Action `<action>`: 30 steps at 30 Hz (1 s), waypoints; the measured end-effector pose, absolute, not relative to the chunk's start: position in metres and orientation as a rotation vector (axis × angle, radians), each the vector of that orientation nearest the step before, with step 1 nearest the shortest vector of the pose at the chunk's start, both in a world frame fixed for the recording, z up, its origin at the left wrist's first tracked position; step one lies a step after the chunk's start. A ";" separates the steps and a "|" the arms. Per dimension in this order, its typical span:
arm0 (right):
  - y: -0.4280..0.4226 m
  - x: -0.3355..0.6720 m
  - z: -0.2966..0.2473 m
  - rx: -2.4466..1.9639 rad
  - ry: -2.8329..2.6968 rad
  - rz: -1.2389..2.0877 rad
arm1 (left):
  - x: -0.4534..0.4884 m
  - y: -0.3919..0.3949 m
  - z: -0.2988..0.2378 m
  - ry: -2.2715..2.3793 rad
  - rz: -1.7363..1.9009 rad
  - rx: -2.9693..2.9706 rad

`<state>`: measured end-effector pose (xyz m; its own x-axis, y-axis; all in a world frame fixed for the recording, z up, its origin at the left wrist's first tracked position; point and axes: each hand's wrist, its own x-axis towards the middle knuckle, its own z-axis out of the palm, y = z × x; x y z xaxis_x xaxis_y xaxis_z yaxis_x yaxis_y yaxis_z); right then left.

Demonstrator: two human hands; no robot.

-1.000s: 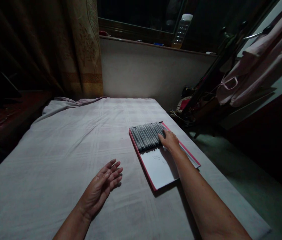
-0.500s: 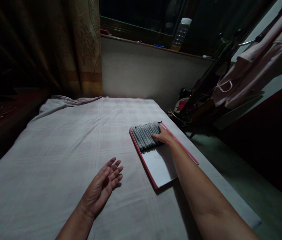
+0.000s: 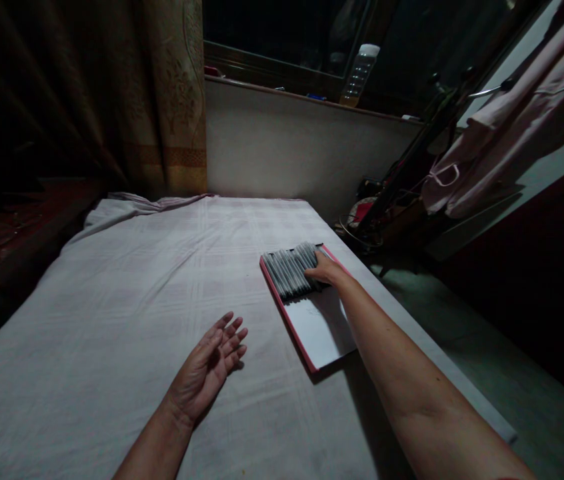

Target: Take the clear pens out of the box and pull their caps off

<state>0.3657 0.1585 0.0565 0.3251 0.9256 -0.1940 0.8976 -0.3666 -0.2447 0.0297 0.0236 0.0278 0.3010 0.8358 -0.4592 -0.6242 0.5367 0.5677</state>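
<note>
A row of several clear-barrelled pens (image 3: 287, 273) with dark ends lies side by side across the far part of a flat, red-edged box or book (image 3: 319, 333) with a white top. At the right end of the row, my right hand (image 3: 323, 268) has its thumb and fingers closed around the pens there. Exactly how many it grips is hidden. My left hand (image 3: 215, 363) rests palm up, to the left of the red-edged thing. Its fingers are apart and hold nothing.
A pale checked sheet (image 3: 162, 320) covers the bed, whose right edge drops to the floor (image 3: 442, 313). A bottle (image 3: 359, 75) stands on the windowsill. Curtains (image 3: 177, 100) hang at left, and pink clothes (image 3: 492, 140) at right. A dark red table (image 3: 37, 213) is at far left.
The view has shifted slightly. My right hand has moved very little at the right end of the pens, and my left hand stays open in nearly the same place.
</note>
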 end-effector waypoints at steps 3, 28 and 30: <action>0.157 0.365 0.058 -2.482 -1.720 0.450 | 0.029 0.023 0.027 0.790 0.990 0.321; 0.127 0.424 0.059 -2.704 -1.325 0.116 | 0.027 0.022 0.021 0.777 0.985 0.333; 0.126 0.431 0.055 -2.749 -1.313 0.184 | 0.027 0.023 0.021 0.774 0.982 0.335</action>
<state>0.4308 0.1263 0.0545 0.6234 0.7788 -0.0694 0.7680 -0.6266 -0.1327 0.0272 0.0226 0.0210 0.3215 0.8423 -0.4326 -0.6171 0.5329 0.5790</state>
